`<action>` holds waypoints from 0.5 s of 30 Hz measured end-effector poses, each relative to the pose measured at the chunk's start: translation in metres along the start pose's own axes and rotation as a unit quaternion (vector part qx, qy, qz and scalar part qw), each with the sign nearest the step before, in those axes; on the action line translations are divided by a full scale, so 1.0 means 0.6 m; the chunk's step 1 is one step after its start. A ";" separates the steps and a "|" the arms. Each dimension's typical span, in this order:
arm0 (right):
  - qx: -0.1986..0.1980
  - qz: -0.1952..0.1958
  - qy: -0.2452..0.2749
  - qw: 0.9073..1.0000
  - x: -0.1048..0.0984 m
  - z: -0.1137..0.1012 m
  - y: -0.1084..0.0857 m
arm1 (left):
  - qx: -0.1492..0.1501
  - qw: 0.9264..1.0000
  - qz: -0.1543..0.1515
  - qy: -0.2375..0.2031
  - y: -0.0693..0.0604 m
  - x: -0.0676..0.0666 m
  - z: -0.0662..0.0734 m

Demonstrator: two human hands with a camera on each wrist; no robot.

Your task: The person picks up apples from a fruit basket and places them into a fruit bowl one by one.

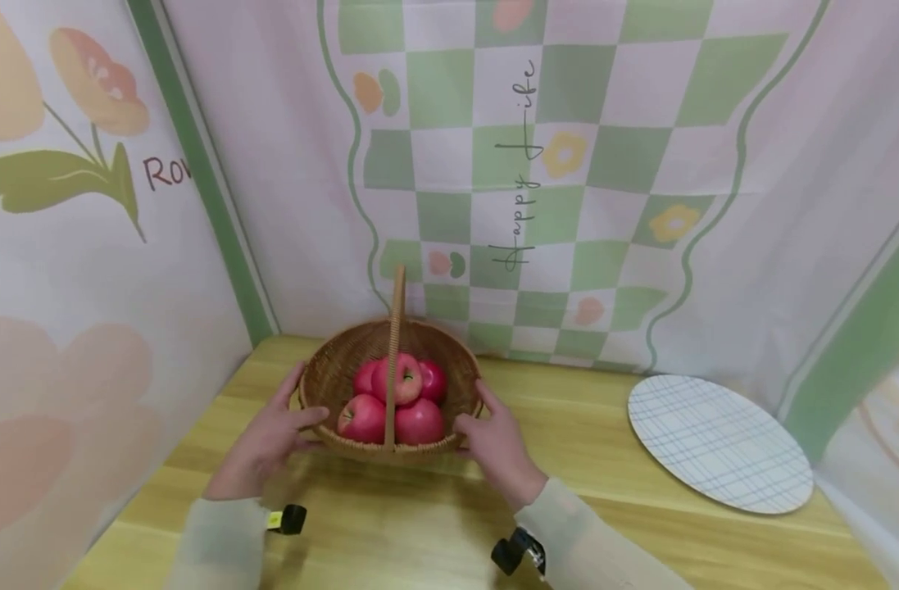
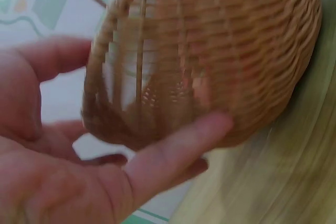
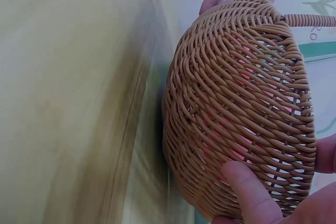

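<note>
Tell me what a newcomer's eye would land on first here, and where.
Probably the red apples, bunched in the basket just left of centre in the head view, held between the person's left grip and right grip. Next, the green-checked cloth behind, with "Happy Life" written sideways up it. Off to the right, a pale oval lies on the table.

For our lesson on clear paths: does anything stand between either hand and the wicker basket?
Nothing visible does. The left hand and right hand touch the wicker basket at its sides; the apples lie inside, and the checked disc lies apart.
</note>
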State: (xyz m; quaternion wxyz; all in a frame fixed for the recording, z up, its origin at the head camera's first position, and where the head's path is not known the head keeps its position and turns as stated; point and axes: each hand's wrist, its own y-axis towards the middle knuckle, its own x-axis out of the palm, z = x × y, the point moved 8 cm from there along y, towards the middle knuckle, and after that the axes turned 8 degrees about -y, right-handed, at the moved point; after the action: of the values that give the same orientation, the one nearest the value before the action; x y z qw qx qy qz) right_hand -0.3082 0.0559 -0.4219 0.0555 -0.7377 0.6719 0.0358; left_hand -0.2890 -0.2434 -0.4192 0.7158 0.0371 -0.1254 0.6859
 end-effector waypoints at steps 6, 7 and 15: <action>0.015 0.006 0.014 1.000 -0.024 -0.001 -0.031 | -0.013 0.996 -0.081 0.037 -0.005 0.029 -0.005; 0.016 0.006 0.021 1.000 -0.027 0.000 -0.034 | -0.014 0.995 -0.090 0.040 -0.006 0.035 -0.004; -0.037 -0.011 -0.183 0.982 -0.057 -0.036 -0.049 | -0.019 0.994 -0.103 0.039 -0.001 0.058 -0.001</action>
State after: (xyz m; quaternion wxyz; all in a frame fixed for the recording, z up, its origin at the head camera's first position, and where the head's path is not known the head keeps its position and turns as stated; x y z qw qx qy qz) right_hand -0.2828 0.0894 -0.3949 0.1502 -0.7276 0.6405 0.1943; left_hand -0.2873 -0.2097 -0.4119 0.7874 0.0091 -0.1061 0.6072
